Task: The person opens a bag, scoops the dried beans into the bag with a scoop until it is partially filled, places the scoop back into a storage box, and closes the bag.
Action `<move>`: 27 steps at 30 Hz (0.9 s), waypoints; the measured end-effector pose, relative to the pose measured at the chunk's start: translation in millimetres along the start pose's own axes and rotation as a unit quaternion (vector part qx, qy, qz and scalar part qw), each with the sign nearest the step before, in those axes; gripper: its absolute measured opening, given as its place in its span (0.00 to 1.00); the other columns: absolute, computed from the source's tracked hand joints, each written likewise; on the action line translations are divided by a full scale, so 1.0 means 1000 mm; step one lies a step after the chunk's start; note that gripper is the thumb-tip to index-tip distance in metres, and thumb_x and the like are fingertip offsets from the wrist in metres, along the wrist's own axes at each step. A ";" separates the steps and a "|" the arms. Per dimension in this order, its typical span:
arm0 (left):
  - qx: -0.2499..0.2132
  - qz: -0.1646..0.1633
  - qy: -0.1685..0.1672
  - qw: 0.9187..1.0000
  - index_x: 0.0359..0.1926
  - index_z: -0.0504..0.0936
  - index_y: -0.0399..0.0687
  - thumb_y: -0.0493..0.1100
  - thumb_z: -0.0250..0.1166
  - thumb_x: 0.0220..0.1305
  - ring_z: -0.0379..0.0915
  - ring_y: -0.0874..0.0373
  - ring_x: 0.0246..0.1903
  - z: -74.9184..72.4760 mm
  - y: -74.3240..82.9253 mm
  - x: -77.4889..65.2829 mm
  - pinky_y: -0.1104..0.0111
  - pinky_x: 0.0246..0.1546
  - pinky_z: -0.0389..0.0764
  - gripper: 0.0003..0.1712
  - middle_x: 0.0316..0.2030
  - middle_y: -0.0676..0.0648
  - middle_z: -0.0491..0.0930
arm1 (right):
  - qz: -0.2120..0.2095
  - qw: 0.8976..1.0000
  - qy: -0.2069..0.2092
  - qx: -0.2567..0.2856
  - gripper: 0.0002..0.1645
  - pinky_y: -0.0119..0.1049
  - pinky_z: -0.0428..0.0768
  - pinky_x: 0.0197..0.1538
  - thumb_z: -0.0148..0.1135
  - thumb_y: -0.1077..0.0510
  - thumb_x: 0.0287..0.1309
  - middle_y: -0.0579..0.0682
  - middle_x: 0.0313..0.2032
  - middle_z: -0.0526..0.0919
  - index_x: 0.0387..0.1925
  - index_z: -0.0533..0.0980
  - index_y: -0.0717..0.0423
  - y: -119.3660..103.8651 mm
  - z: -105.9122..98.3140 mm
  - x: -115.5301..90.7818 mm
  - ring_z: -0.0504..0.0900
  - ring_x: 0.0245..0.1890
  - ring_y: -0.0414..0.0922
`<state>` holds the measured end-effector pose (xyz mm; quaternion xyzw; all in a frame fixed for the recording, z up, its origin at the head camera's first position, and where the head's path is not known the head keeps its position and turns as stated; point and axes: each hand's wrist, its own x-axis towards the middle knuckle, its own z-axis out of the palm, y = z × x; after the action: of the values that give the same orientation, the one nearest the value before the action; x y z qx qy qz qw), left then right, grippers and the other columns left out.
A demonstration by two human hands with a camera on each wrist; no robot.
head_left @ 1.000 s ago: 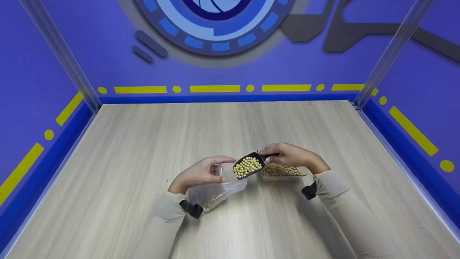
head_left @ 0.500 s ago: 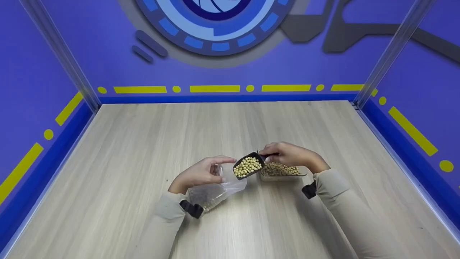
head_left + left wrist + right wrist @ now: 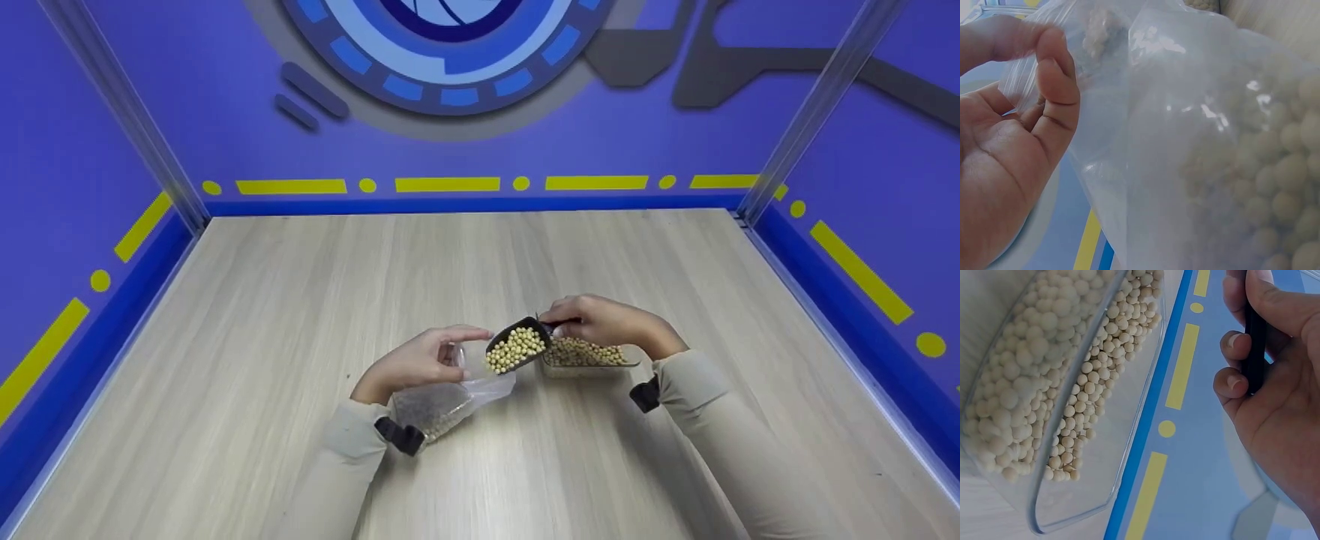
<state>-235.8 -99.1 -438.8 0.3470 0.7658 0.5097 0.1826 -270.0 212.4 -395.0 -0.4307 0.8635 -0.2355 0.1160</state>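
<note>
My left hand (image 3: 418, 363) holds the mouth of a clear zip bag (image 3: 480, 391) with curled fingers. Round pale-yellow beans, like soybeans, lie in the lower part of the bag (image 3: 1196, 146). In my right hand (image 3: 600, 322) is the dark handle (image 3: 1255, 349) of a small black scoop, gripped between thumb and fingers. The scoop (image 3: 517, 346) is loaded with the same beans, its lip over the bag's opening between my left thumb and fingers. Below the right hand stands a clear plastic box (image 3: 589, 371), with many more beans (image 3: 1081, 399) in it.
The wood-grain table (image 3: 480, 270) lies under everything. Blue panels with yellow markings (image 3: 448, 184) enclose its back and sides. A black strap mount (image 3: 400, 436) sits on the left wrist, close above the bag; another (image 3: 645, 396) is on the right wrist.
Beans in the scoop have slid slightly towards its lip. Both hands, the bag and the box stay nearly where they were.
</note>
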 end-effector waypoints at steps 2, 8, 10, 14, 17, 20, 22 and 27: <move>-0.001 0.000 0.000 1.000 0.66 0.69 0.37 0.28 0.60 0.51 0.68 0.68 0.29 0.000 0.001 0.000 0.78 0.31 0.73 0.36 0.59 0.37 0.73 | -0.005 1.000 0.000 -0.003 0.19 0.47 0.78 0.52 0.55 0.66 0.62 0.59 0.45 0.83 0.54 0.78 0.64 0.000 0.000 0.000 0.80 0.46 0.52; -0.002 0.001 0.000 1.000 0.65 0.70 0.38 0.28 0.60 0.51 0.66 0.68 0.27 0.001 0.001 0.000 0.79 0.31 0.71 0.36 0.59 0.36 0.72 | 0.000 1.000 -0.007 -0.006 0.19 0.47 0.77 0.55 0.55 0.66 0.62 0.57 0.46 0.83 0.54 0.78 0.63 -0.001 -0.001 0.001 0.80 0.49 0.52; -0.002 0.003 -0.001 1.000 0.65 0.70 0.38 0.28 0.60 0.52 0.66 0.68 0.28 0.001 0.000 0.001 0.79 0.31 0.71 0.36 0.60 0.36 0.72 | -0.003 1.000 -0.008 -0.007 0.18 0.47 0.77 0.54 0.55 0.67 0.62 0.57 0.45 0.83 0.54 0.78 0.63 -0.002 -0.001 0.002 0.80 0.48 0.51; -0.002 0.005 -0.002 1.000 0.65 0.70 0.38 0.28 0.60 0.51 0.66 0.68 0.27 0.001 -0.001 0.001 0.79 0.31 0.70 0.36 0.60 0.36 0.71 | -0.010 1.000 -0.008 -0.011 0.18 0.46 0.78 0.52 0.56 0.67 0.61 0.56 0.43 0.84 0.53 0.79 0.63 -0.003 -0.002 0.003 0.80 0.46 0.50; -0.005 0.003 -0.004 1.000 0.65 0.70 0.39 0.28 0.60 0.51 0.66 0.68 0.26 0.001 -0.001 0.001 0.79 0.30 0.70 0.36 0.59 0.36 0.71 | -0.011 1.000 -0.007 -0.014 0.18 0.45 0.78 0.51 0.56 0.68 0.61 0.55 0.42 0.84 0.53 0.79 0.62 -0.004 -0.002 0.003 0.80 0.44 0.49; -0.006 0.002 -0.006 1.000 0.66 0.69 0.39 0.28 0.60 0.51 0.66 0.68 0.26 0.001 -0.001 0.001 0.79 0.30 0.71 0.36 0.59 0.36 0.72 | -0.008 1.000 -0.008 -0.016 0.18 0.44 0.78 0.50 0.56 0.67 0.62 0.55 0.41 0.84 0.53 0.79 0.62 -0.004 -0.002 0.003 0.80 0.43 0.48; -0.002 0.003 -0.006 1.000 0.66 0.69 0.39 0.28 0.60 0.51 0.67 0.68 0.26 0.001 0.000 0.000 0.78 0.30 0.71 0.36 0.60 0.37 0.72 | -0.008 1.000 -0.008 -0.018 0.18 0.44 0.78 0.49 0.56 0.67 0.62 0.55 0.41 0.84 0.53 0.79 0.62 -0.004 -0.002 0.004 0.80 0.43 0.48; -0.005 0.008 -0.009 1.000 0.66 0.68 0.37 0.28 0.60 0.52 0.67 0.68 0.27 0.001 -0.002 0.001 0.78 0.31 0.71 0.36 0.60 0.34 0.71 | -0.007 1.000 -0.007 -0.021 0.18 0.45 0.78 0.50 0.56 0.67 0.62 0.56 0.41 0.84 0.53 0.79 0.63 -0.005 -0.002 0.004 0.80 0.44 0.49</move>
<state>-236.6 -98.4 -440.6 0.3568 0.7588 0.5119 0.1866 -269.9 207.4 -391.0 -0.4408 0.8642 -0.2153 0.1118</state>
